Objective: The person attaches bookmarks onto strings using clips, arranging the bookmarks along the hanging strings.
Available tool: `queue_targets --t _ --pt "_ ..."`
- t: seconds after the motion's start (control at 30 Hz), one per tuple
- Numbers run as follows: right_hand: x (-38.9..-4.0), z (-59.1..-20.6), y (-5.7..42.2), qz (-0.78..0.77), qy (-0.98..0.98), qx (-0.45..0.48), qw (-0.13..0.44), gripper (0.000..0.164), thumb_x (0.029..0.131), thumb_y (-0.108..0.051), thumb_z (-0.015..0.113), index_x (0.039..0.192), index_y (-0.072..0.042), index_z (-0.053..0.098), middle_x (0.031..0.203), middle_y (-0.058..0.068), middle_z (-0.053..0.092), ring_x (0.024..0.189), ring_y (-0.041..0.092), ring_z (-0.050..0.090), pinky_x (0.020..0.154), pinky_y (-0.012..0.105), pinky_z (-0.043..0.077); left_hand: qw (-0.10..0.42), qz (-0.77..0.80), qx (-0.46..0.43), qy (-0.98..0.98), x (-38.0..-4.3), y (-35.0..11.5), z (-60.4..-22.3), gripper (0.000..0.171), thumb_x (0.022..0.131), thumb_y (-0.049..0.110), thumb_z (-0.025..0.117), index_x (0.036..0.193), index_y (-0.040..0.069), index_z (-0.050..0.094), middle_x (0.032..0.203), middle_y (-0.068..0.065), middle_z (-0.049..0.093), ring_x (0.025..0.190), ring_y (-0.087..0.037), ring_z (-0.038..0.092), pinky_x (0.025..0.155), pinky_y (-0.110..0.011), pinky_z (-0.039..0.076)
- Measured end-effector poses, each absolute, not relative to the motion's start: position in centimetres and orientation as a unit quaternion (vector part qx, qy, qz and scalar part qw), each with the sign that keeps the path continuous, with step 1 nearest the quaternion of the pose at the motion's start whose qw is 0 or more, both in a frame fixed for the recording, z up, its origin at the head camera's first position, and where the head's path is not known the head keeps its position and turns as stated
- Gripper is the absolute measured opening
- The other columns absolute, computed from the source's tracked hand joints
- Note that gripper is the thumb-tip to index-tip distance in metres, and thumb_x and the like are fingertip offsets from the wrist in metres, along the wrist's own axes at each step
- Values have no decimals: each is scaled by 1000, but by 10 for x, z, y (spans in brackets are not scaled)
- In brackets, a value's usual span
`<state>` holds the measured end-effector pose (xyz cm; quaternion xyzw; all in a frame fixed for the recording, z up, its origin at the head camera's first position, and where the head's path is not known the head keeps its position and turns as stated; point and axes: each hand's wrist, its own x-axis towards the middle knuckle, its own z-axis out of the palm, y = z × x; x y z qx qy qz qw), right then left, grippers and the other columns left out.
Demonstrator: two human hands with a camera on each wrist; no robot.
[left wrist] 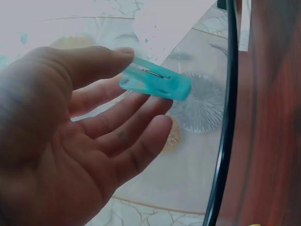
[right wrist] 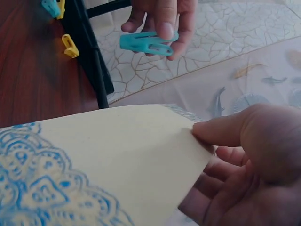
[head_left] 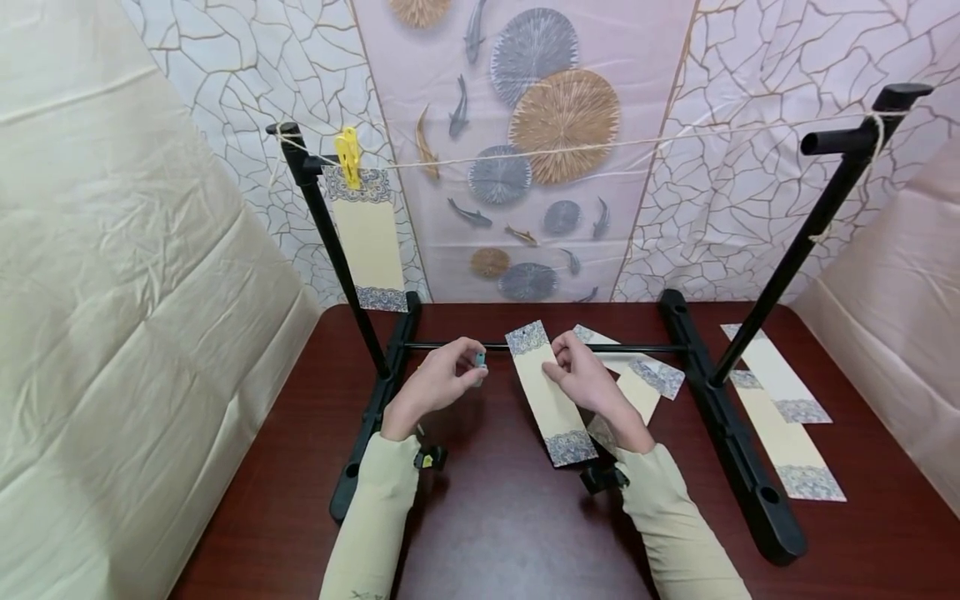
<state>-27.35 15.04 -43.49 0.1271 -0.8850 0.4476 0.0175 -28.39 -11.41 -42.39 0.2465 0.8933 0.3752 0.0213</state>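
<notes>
The right hand has its grip on a card, thumb on the face and fingers behind, along the right long edge above the middle. The card's long axis slants, top end away and leftward, bottom end toward the person. The left hand pinches a blue clip between thumb and fingertips; the clip lies left of the card, level with its upper half, apart from it. The line runs crosswise above and beyond both hands; at its left end a yellow clip holds a hung card, nearer the left hand. Loose cards lie beside the right hand on the surface; side cards lie beyond the stand's right foot.
</notes>
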Motion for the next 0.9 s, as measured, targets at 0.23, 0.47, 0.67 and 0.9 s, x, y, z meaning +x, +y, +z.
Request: queue_targets --t 0.23,0.47,0.67,0.9 --pt "-273 -429 149 489 -863 122 40 22 96 -13 62 106 -5 45 76 2 45 66 18 40 62 26 36 -17 405 269 874 -278 -114 -413 29 95 23 65 122 16 56 106 2 66 99 -11 66 84 -32 54" --pt "-269 -424 148 515 -847 132 32 26 96 -13 63 109 -2 43 75 2 44 66 17 38 62 26 35 -44 438 262 859 -275 -119 -401 30 95 23 66 122 15 55 106 -2 65 98 -15 67 85 -32 56" --pt "-270 -417 141 528 -833 158 46 26 95 -13 64 108 -2 44 73 2 46 64 14 40 61 24 35 -95 463 278 836 -277 -123 -383 32 95 20 66 124 11 56 104 -5 67 95 -17 67 80 -32 56" --pt "-271 -403 134 512 -831 200 79 22 94 -11 66 104 -3 48 77 5 53 64 12 46 61 24 37 -149 493 291 807 -275 -124 -360 31 93 17 68 120 10 56 99 -6 70 81 -13 66 70 -25 55"
